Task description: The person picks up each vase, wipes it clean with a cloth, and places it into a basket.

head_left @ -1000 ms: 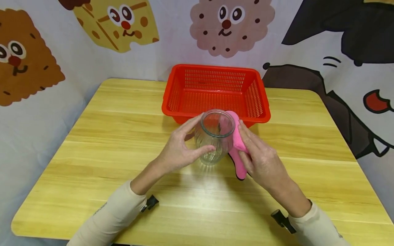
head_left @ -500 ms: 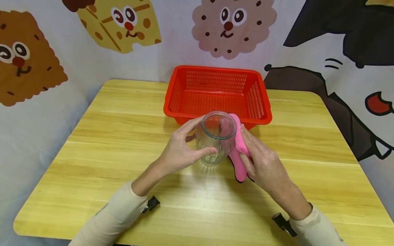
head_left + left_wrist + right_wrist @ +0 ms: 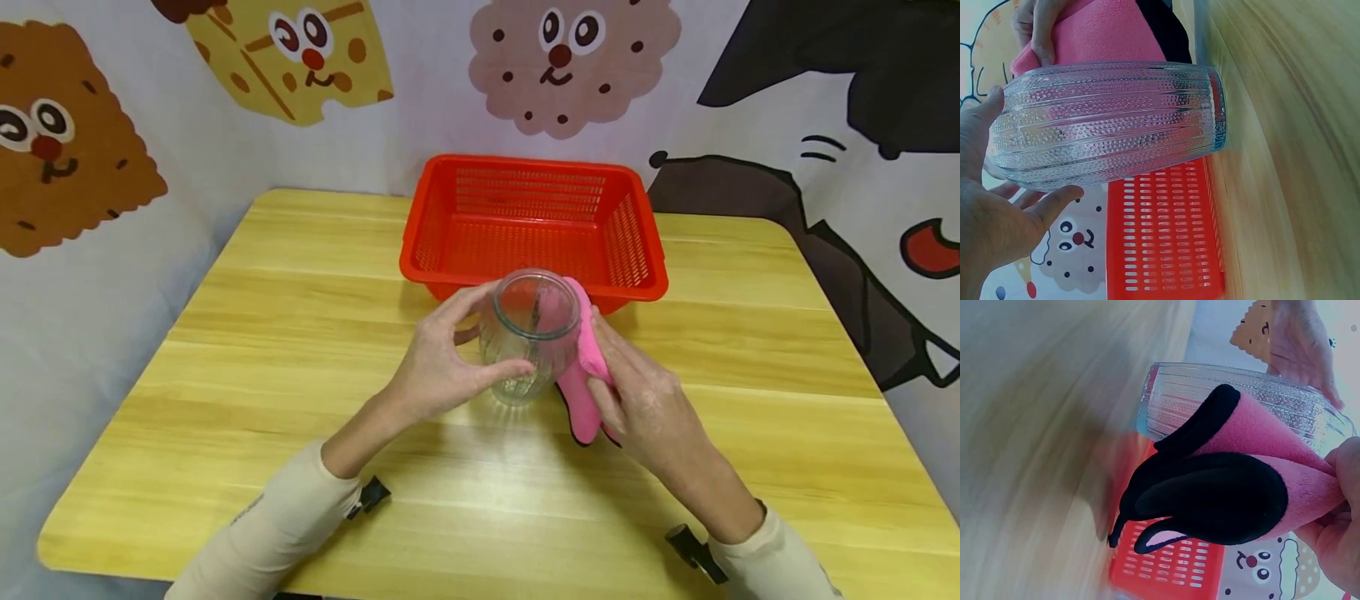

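Note:
A clear ribbed glass jar (image 3: pixel 517 358) stands nearly upright with its mouth up; its base is low over the tabletop, and I cannot tell whether it touches. My left hand (image 3: pixel 427 367) holds the jar from the left, thumb on the near side and fingers around the far side. On the opposite side, my right hand (image 3: pixel 648 400) grips a pink cloth with black edging (image 3: pixel 581 404) close against the jar's wall. The cloth's lower end hangs down in loose flaps, whose black side (image 3: pixel 1210 497) shows in the right wrist view. Some right fingertips are hidden by the cloth.
Just behind the jar, a red perforated plastic basket (image 3: pixel 525 287) sits on the wooden table (image 3: pixel 262 333). A cloth backdrop (image 3: pixel 427 83) with cartoon biscuits and cheese surrounds the table's back and sides.
The pink cloth's fold beside the jar's rim looks narrower and flatter than before. Both hands and the jar keep nearly the same place; the head view has shifted slightly.

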Available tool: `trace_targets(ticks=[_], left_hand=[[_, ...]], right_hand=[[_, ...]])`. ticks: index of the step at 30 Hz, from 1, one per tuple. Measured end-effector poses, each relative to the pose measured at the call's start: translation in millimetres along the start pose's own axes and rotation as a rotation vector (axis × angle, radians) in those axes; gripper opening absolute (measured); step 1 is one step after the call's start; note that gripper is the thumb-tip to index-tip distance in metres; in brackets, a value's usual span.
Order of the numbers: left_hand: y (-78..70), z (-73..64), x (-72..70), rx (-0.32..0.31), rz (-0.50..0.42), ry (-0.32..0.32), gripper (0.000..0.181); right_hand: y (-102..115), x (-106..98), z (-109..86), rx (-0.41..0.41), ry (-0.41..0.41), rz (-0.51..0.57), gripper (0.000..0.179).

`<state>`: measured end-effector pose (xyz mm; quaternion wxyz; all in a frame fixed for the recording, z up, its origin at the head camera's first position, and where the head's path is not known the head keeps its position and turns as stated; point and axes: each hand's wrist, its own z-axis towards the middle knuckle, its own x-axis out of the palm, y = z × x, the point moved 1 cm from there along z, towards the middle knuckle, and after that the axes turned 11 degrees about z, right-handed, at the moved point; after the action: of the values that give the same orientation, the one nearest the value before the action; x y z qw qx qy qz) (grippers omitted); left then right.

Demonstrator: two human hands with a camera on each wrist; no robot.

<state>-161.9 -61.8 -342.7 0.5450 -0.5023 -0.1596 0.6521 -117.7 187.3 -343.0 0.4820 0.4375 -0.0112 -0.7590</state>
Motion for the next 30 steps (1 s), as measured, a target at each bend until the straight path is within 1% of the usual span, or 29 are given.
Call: trace_targets(ticks=[4,8,12,16,23,30], left_hand=[[-1.7,-1.3,0.7,-0.015,0.020,-0.002,0.088],[-2.4,-3.1,-1.6,-0.028,0.048,-0.013,0.088],[-1.5,-4.2,-3.0,-0.016,0.066,-0.024,0.089],[-0.8,-3.7,-1.2,-0.001,0.079,-0.031,0.088],[-1.5,-2.8,3.3,0.004,0.058,-0.028,0.088],[-0.6,-1.4,3.2,0.004,0.078,-0.048,0.088]], right_hand=[[0.1,0.3,-1.9,0.004,-0.003,-0.018,0.053],[-0.5,3.6,-3.0,-0.014,-0.001,-0.003,0.055],[-0.6,6.1,-5.5,-0.007,0.011,0.010,0.059],[-1.3,5.5,-9.1,0.030,0.025,0.014,0.061],[-3.0,3.4,-15.4,0.083,0.053,-0.006,0.053],[-5.7,5.8,-14.8,0.109,0.074,-0.005,0.047]])
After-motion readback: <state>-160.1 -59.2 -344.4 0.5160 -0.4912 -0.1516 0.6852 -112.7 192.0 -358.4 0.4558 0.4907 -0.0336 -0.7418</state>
